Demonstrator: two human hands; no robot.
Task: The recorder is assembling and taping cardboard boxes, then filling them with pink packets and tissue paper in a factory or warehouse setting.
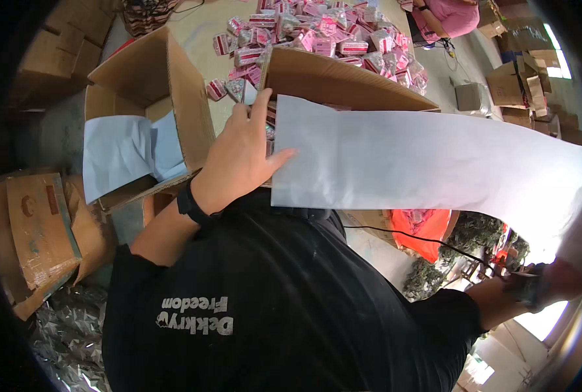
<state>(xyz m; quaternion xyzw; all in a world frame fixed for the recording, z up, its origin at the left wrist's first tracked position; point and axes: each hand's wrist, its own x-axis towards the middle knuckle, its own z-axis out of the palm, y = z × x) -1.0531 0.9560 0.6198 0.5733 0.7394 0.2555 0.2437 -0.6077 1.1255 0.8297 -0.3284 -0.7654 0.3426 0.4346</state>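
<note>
A long white sheet (395,157), paper or thin foam, stretches across the front of an open cardboard box (349,75) out to the right rim. My left hand (238,153) is at the sheet's left end with fingers spread. Its thumb lies against the sheet and its fingertips are at the box's left edge. My right hand (565,277) is raised at the far right by the sheet's other end, which it appears to grip. Dark rim and glare hide most of its fingers. Small packets show beside my left hand inside the box, mostly covered by the sheet.
Left stands another open carton (193,124) with a pale sheet (117,153) over its edge. Pink-labelled packets (323,32) pile on the table behind. Other items are a worn carton (42,225), silvery material (72,333), a red bag (421,232) and a person in pink (451,19).
</note>
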